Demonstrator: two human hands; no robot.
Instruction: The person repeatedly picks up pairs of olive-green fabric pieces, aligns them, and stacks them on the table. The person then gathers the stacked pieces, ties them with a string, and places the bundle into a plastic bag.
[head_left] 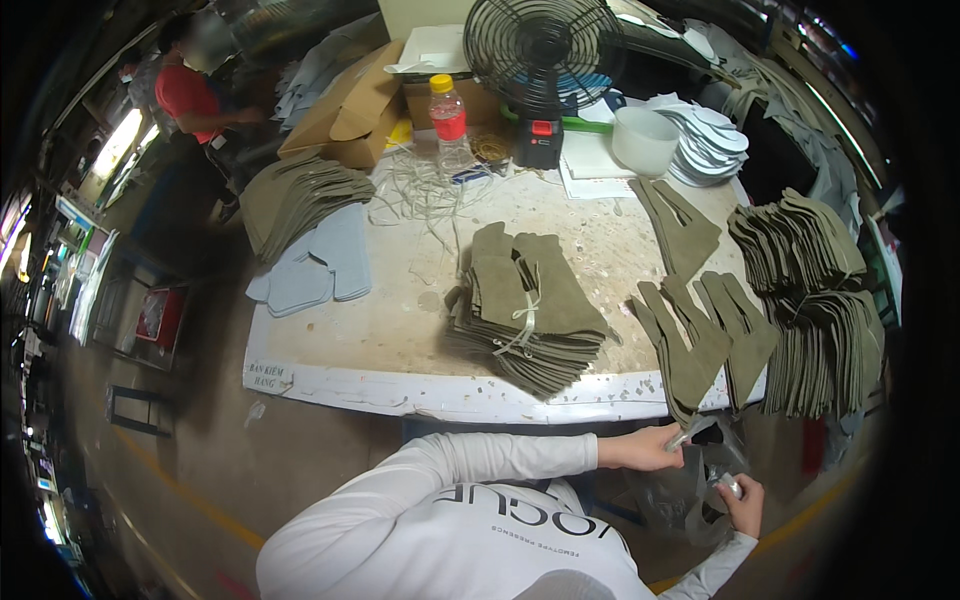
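A clear plastic bag [668, 502] hangs below the table's front right edge, between my two hands. My left hand [643, 447] is closed on one side of its rim. On the other side, lower and further right, my right hand [742, 503] grips the bag's rim. Dark things show inside the bag's mouth, too unclear to name. Just above my left hand lie loose olive cut pieces [708, 350], their tips reaching the table edge. A thick stack of olive pieces [545, 270], tied with a pale string [528, 312], rests at the table's middle front.
More olive stacks [815, 345] stand at the right edge. Grey-blue pieces [338, 260] and another olive stack [300, 200] lie left on the white table [400, 320]. Behind are tangled string [415, 190], a bottle [448, 115], a fan [545, 60] and a tub [643, 140]. A person [188, 100] stands far left.
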